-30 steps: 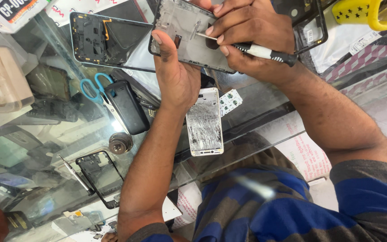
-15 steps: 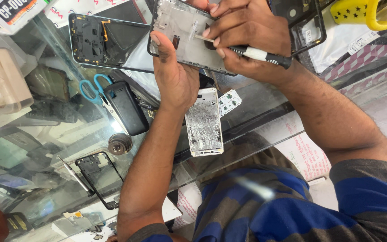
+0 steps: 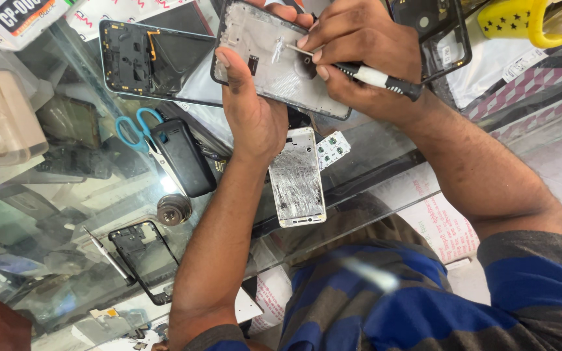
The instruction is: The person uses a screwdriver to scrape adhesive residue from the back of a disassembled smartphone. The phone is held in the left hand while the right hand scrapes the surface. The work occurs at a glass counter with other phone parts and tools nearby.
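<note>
My left hand [image 3: 255, 114] grips a silver phone frame [image 3: 265, 49] with a black rim, thumb across its face, holding it above the glass counter. My right hand [image 3: 359, 49] is shut on a thin tool [image 3: 375, 78] with a white and black handle. The tool's metal tip touches the inner face of the frame near its upper middle. Below my left wrist a white phone with a shattered screen [image 3: 297, 179] lies flat on the glass, with a small green circuit board [image 3: 331, 148] beside it.
On the glass counter [image 3: 47, 214] lie an opened phone back with black parts [image 3: 154, 62], blue-handled scissors [image 3: 134, 127], a small black phone [image 3: 182, 159], a round metal piece [image 3: 173, 209], an empty black frame [image 3: 143, 260] and a thin screwdriver [image 3: 108, 257]. A yellow object [image 3: 535, 19] sits top right.
Both hands and the frame have stayed almost in place. The tool tip has shifted slightly across the frame's inner face.
</note>
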